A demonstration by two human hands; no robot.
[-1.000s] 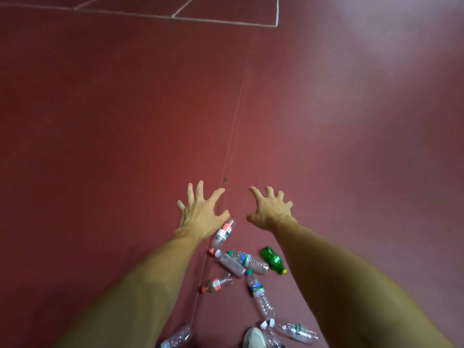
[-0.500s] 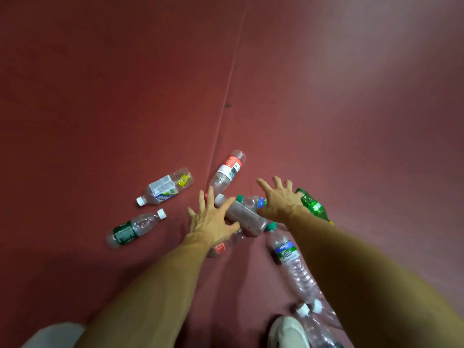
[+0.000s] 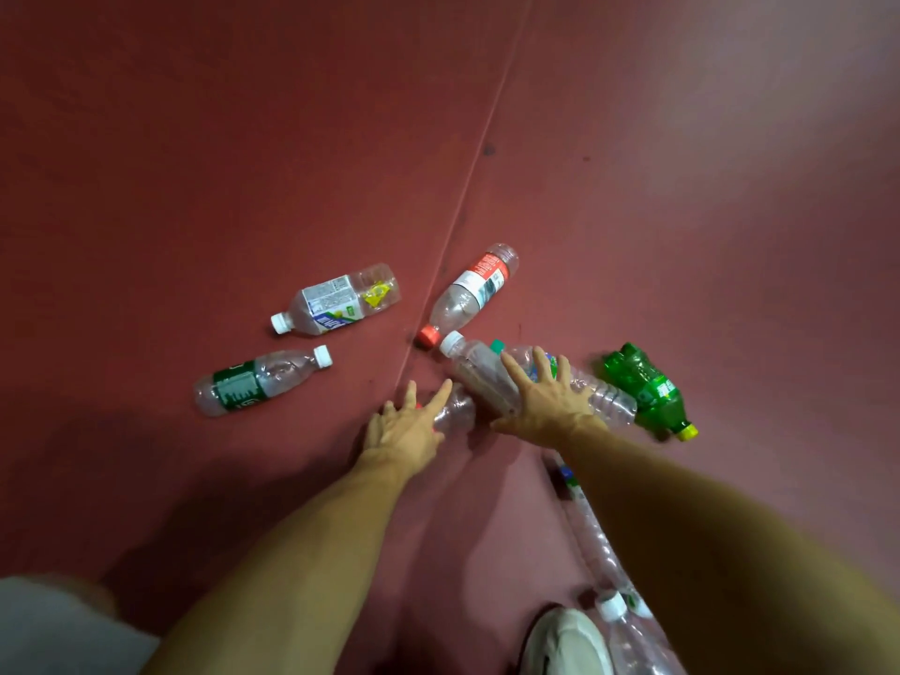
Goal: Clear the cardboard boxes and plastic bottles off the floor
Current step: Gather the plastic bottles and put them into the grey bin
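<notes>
Dark red floor [image 3: 195, 138], a seam running from top centre down toward middle of frame.

Left hand [image 3: 404, 428], centre frame: fingers [image 3: 440, 394] straight and spread, holding nothing. Index finger lies along a small clear bottle [image 3: 458, 412] just right of the hand; cannot tell if it touches.

Right hand [image 3: 545, 404], just right of centre: palm down, fingers [image 3: 514, 370] splayed wide, nothing gripped. It is spread over two bottles lying crossed: a white-capped clear bottle [image 3: 470, 365] and a green-capped bottle [image 3: 604, 397] with a blue label. Contact likely; pressure cannot be judged.

Other bottles, all lying on their sides on the floor:
- red-label bottle [image 3: 470, 292], above the hands, its red cap just beside the white cap of the clear one
- white-label bottle [image 3: 341, 299], left of the seam, centre-left
- green-label bottle [image 3: 253, 384], below it, near but apart
- solid green bottle [image 3: 643, 382] with a yellow cap, right of the right hand, just beside the green-capped bottle's base
- long ribbed bottle [image 3: 591, 538], lower right, partly hidden by the right forearm
- another white-capped bottle [image 3: 628, 635] at the bottom edge, beside a pale shoe [image 3: 560, 643]

Light fabric [image 3: 58, 630] in lower left corner; too blurred to identify.
</notes>
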